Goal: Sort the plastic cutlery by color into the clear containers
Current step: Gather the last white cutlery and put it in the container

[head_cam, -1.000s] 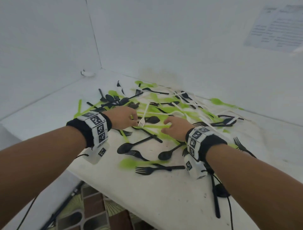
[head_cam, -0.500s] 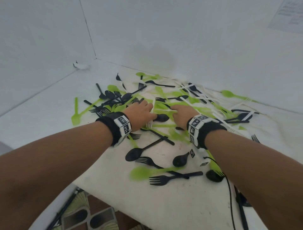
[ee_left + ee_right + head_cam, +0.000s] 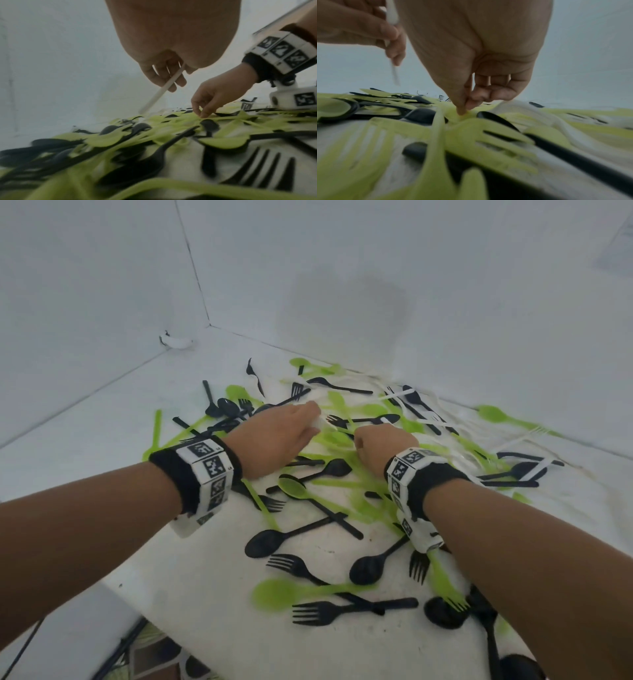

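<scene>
Your left hand (image 3: 274, 436) had come up off the heap since half a second earlier, fingers (image 3: 178, 81) clamped on a white plastic utensil handle (image 3: 159, 93), its free end pointing down at the pile. Half a second back that hand was flat on the cutlery, so read that as one white piece picked.

Your right hand (image 3: 380, 446) had stayed low; thumb and fingertips (image 3: 462, 108) pinched a lime-green plastic piece (image 3: 453, 112) lying in the pile, not lifted yet.

The mixed heap of black, green and white plastic cutlery (image 3: 329, 474) was spread over the white bench (image 3: 219, 604). No clear containers in any view, so drop-off was out of frame. Sorting looked barely started.
</scene>
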### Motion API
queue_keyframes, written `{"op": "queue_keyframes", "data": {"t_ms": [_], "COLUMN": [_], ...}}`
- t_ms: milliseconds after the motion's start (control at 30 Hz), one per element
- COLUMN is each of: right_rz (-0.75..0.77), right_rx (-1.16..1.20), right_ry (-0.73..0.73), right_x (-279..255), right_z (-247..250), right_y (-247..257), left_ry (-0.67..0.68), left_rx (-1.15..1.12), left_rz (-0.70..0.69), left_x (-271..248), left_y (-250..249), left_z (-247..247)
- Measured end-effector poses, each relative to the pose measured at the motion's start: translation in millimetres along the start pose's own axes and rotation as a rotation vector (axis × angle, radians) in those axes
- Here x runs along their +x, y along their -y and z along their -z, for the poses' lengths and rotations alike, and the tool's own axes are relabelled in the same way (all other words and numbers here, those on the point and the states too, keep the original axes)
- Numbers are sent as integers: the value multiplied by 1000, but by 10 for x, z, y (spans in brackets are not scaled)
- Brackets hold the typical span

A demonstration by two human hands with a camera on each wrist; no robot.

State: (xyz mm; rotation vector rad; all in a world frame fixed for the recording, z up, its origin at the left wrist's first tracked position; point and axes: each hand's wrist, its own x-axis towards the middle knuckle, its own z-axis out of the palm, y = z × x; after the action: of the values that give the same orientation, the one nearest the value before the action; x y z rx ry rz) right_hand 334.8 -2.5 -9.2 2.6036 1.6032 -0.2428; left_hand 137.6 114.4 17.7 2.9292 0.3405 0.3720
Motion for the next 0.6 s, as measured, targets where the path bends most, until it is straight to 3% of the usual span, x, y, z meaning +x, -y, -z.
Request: {"op": "queue_keyframes", "data": {"t_ms": [100, 300, 600], "right_rz": [5, 28, -227], "right_rx": [2, 71, 99], "right_ry": [-30, 85, 113], "right_x": [46, 141, 222], "right_z": [18, 4, 40], "right_y": [37, 140, 365], "left_ry": [27, 127, 208], "left_rx": [0, 14, -91], "left_rz": [90, 162, -210], "left_x": [-59, 16, 350], "left_y": [271, 930, 1371], "left_z": [82, 99, 101]}}
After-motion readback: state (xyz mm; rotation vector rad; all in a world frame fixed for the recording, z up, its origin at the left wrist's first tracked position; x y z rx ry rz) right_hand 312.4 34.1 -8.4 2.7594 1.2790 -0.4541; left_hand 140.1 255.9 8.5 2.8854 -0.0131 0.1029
